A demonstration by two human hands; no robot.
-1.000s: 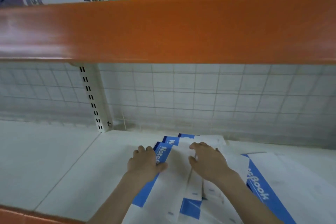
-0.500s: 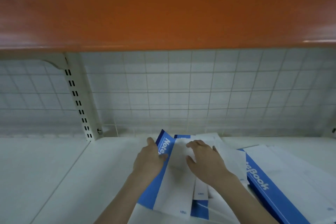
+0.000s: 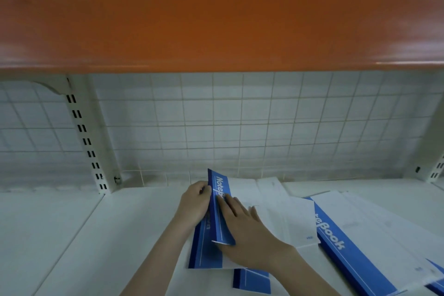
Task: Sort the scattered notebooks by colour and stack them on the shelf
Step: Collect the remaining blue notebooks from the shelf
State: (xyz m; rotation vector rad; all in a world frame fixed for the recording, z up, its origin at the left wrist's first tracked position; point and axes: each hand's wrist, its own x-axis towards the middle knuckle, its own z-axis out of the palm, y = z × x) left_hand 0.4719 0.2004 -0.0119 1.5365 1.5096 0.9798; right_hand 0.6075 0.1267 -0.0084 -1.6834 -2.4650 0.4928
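Note:
Several blue-and-white notebooks lie overlapped on the white shelf (image 3: 72,235). My left hand (image 3: 193,204) grips the blue spine edge of the top notebook (image 3: 222,214) and tilts that edge upward. My right hand (image 3: 242,228) lies flat on the same notebook's cover, fingers straight and pointing to the blue strip. Under it lies another blue-spined notebook (image 3: 204,247). A second pile of notebooks (image 3: 348,245) stretches to the right, its blue "Book" strip showing. A further blue cover (image 3: 252,281) peeks out at the bottom.
An orange shelf board (image 3: 216,21) hangs overhead across the whole view. A white wire grid panel (image 3: 240,127) backs the shelf. Slotted white uprights stand at left (image 3: 86,142) and far right (image 3: 436,170). Bare white shelf surface extends to the left of the notebooks.
My left hand has lifted the top notebook's blue edge up off the pile. My right hand slid left onto its blue strip. The view tilted slightly upward.

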